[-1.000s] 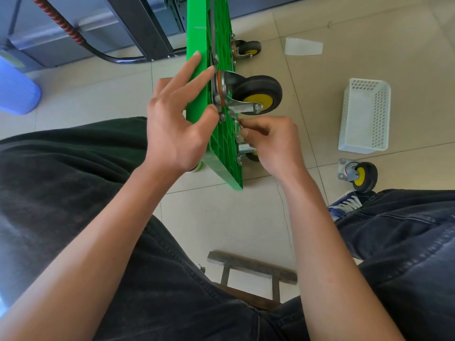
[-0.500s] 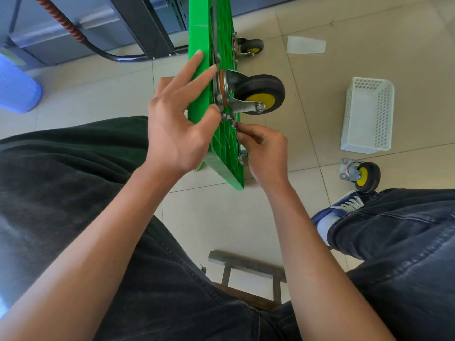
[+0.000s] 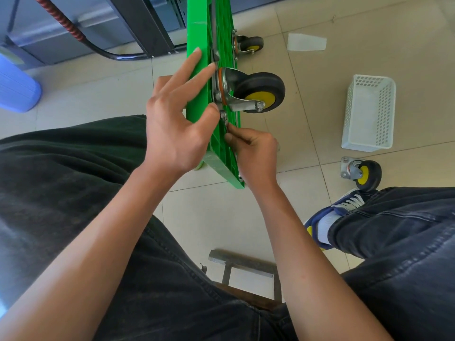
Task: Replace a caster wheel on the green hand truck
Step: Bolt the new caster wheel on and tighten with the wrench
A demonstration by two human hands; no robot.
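The green hand truck (image 3: pixel 222 148) stands on its edge on the tiled floor between my knees. A caster wheel (image 3: pixel 258 94), black with a yellow hub, sits on its underside, facing right. My left hand (image 3: pixel 177 126) holds the deck's edge at the caster's plate, thumb on the near corner, fingers spread over the far face. My right hand (image 3: pixel 253 151) pinches a small metal fastener (image 3: pixel 224 118) just below the plate. A loose caster (image 3: pixel 362 173) lies on the floor at the right. Another mounted caster (image 3: pixel 250 45) is at the far end.
A white plastic basket (image 3: pixel 368 114) lies on the floor to the right. A blue bin (image 3: pixel 17 89) stands at the far left. A dark metal frame and hose (image 3: pixel 73 30) are behind the truck. A wooden stool (image 3: pixel 242 264) is under me, my shoe (image 3: pixel 334 212) beside it.
My right hand has slid down along the deck and now pinches with fingertips just below the caster plate. The left hand has stayed in place on the deck's edge.
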